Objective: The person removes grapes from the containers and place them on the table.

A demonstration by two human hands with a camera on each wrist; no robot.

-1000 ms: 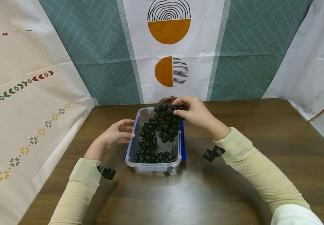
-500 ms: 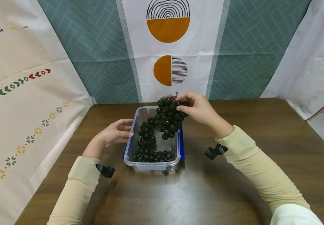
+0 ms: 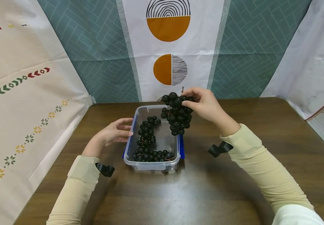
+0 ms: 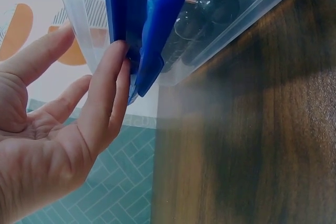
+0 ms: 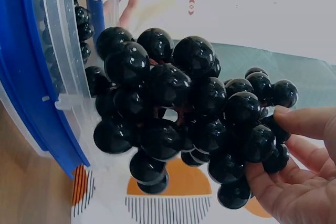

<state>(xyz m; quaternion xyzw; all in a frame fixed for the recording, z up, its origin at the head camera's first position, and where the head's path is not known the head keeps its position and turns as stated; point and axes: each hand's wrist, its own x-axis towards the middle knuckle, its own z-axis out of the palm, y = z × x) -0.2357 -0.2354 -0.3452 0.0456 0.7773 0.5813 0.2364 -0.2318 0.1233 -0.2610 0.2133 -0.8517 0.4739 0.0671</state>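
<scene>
You are working with two hands (image 3: pixel 114 133) and one clear box (image 3: pixel 151 167). Three grape bunches (image 3: pixel 178 113) are showing.

Dark wooden table (image 3: pixel 235 175); clear plastic tub (image 3: pixel 150 164) on it.

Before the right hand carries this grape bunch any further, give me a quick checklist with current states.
1. Right hand grips the lifted grape bunch near its top: ok.
2. Bunch free of the other grapes in the container: ok.
3. Bunch fully past the clear plastic container: not ok, it hangs over the far right corner.
4. Left hand steadies the container's left side, fingers straight on the blue latch: ok.
5. Loose berries: cannot tell.
</scene>
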